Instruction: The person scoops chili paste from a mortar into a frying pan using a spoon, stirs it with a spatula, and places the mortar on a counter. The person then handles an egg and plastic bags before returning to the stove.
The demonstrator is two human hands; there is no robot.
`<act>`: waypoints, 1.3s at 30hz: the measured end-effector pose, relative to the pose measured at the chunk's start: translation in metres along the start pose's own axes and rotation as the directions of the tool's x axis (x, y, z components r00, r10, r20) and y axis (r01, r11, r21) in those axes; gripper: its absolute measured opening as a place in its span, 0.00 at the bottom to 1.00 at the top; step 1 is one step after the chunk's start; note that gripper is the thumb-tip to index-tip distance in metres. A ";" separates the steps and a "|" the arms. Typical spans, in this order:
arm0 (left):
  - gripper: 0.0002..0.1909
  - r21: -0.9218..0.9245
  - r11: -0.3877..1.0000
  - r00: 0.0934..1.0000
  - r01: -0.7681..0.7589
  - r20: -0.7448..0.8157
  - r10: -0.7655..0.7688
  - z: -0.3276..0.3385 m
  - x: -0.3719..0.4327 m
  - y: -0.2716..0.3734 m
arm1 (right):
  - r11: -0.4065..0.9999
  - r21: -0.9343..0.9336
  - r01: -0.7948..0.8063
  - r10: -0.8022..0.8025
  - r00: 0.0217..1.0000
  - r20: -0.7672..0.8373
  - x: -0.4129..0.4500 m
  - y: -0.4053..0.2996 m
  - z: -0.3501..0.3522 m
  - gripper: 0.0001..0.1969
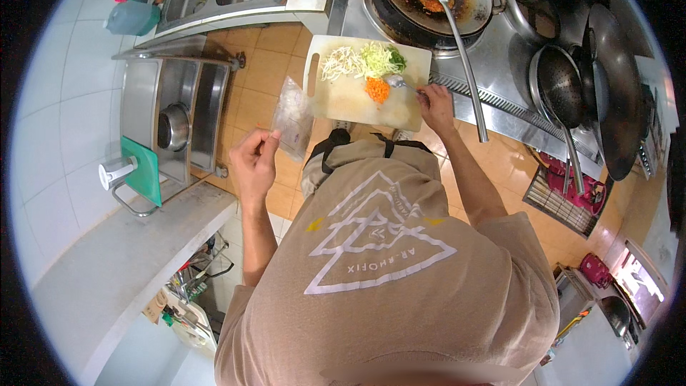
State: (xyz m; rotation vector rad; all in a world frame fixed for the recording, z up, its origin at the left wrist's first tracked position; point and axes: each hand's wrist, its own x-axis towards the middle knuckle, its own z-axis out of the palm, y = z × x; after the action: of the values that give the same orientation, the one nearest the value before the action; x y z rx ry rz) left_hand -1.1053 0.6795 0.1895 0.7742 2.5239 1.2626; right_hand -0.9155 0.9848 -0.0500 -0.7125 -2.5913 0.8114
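Between the thumb and fingers of my left hand [254, 158] hangs a clear plastic bag [293, 118] with something whitish in its upper part. My right hand [437, 107] grips the handle of a metal spoon [396, 82] at the right edge of a white cutting board [343, 102]. The spoon's bowl rests beside a small heap of diced orange vegetable, probably carrot [377, 90]. Farther up the board lie bean sprouts [341, 62], shredded pale green cabbage [377, 60] and some dark green leaves [397, 58].
Beyond the board, a wok [471, 16] with reddish-brown sauce and a long-handled ladle [465, 59] sits on the steel stove [493, 78]. A perforated strainer [560, 83] lies to the right. At left stand a steel trolley [142, 86] with a pot [174, 127] and a green board [140, 169].
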 end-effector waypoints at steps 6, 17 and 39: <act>0.12 -0.007 1.000 1.000 -0.001 -0.004 0.001 0.005 0.001 0.008 | 0.999 0.030 -0.022 0.023 1.000 -0.015 0.000 -0.001 -0.002 0.11; 0.11 0.048 0.997 0.998 -0.056 0.004 0.056 0.008 0.002 0.013 | 0.999 -0.002 -0.036 0.036 0.999 0.007 -0.004 0.011 -0.004 0.10; 0.11 0.071 0.997 0.999 -0.038 0.016 0.037 0.010 -0.002 0.013 | 0.998 -0.056 0.006 -0.005 1.000 0.020 0.005 0.009 -0.005 0.11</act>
State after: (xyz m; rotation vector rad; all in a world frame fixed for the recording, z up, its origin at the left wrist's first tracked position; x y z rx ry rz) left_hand -1.0951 0.6920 0.1932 0.8465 2.5666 1.1798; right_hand -0.9139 0.9961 -0.0503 -0.7161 -2.6419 0.7504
